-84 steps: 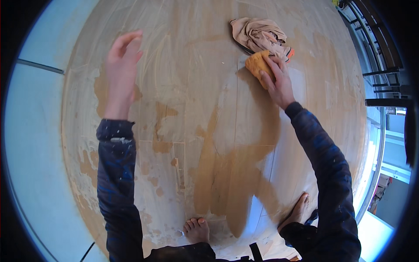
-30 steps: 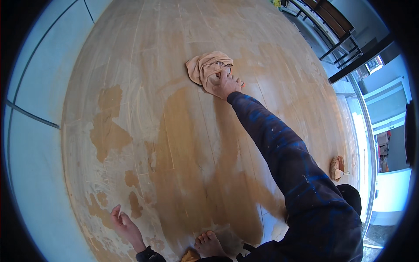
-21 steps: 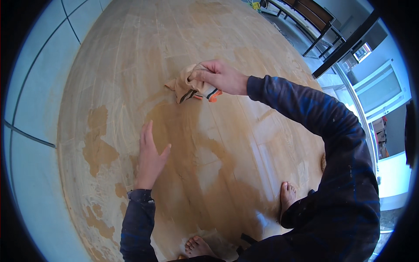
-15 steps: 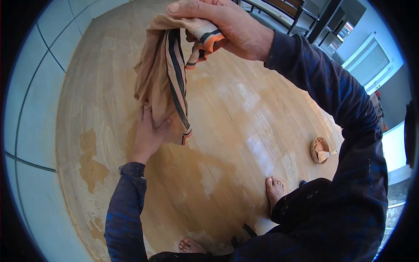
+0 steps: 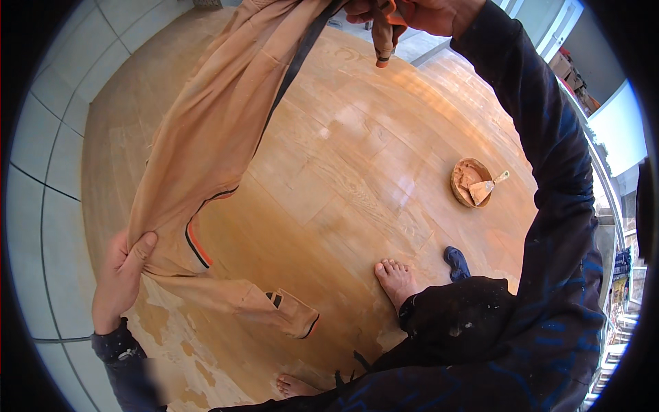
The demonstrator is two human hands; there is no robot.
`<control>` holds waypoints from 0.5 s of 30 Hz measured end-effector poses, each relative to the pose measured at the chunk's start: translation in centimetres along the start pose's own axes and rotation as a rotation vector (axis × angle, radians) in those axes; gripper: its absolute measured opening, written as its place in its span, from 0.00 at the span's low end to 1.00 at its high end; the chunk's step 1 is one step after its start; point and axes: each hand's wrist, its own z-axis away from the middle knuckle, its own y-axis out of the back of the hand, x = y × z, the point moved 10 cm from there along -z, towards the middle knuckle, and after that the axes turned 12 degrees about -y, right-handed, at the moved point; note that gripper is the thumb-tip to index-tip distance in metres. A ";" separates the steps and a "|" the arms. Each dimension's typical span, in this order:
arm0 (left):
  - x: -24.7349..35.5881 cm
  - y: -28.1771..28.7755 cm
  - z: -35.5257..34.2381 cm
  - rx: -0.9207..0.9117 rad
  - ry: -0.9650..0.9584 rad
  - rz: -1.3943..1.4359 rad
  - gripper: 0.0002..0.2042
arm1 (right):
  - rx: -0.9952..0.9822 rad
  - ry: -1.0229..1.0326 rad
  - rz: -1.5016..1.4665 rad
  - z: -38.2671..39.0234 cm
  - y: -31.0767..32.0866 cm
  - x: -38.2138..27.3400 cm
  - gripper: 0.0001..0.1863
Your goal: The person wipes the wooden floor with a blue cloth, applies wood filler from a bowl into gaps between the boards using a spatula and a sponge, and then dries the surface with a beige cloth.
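Observation:
A tan long-sleeved top (image 5: 213,117) with black and orange edging hangs stretched between my hands, above the wood-look floor (image 5: 343,226). My left hand (image 5: 120,278) is closed on its lower left part, thumb on top of the cloth. From there a sleeve (image 5: 226,295) droops to the right, its cuff low over the floor. My right hand (image 5: 439,14), raised at the upper edge, grips the other end of the top; its fingers are partly cut off by the picture's edge. A short trimmed piece of the cloth dangles beneath it.
To the right, a round bowl (image 5: 458,185) of orange-brown paste stands on the floor with a putty knife (image 5: 482,189) in it. A dark shoe (image 5: 456,264) lies by my bare right foot (image 5: 396,280). A pale tiled wall (image 5: 62,226) rises at the left.
The bunched top has been spread out, and a sleeve now hangs free. My left hand has moved left and down with the cloth; my right hand has shifted right and up.

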 end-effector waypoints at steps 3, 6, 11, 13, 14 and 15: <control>4.7 -7.8 -0.9 -0.149 -0.039 -0.026 0.16 | 0.063 -0.196 0.223 4.0 5.3 6.6 0.17; 5.8 -20.3 -4.5 -0.384 -0.264 -0.172 0.17 | 0.324 -0.283 0.487 5.5 14.3 16.6 0.13; -2.9 -42.9 -8.2 -0.504 -0.534 -0.243 0.17 | 0.579 -0.420 0.822 5.9 19.8 34.4 0.13; -6.2 -47.7 -7.9 -0.639 -0.477 -0.306 0.21 | 0.942 -0.364 1.052 7.9 16.8 40.9 0.22; -7.8 -49.4 -7.1 -0.630 -0.451 -0.303 0.21 | 1.065 -0.375 0.937 9.1 13.9 44.9 0.29; -8.6 -49.3 -6.4 -0.476 -0.523 -0.486 0.24 | 1.061 -0.375 0.892 9.3 9.1 48.4 0.35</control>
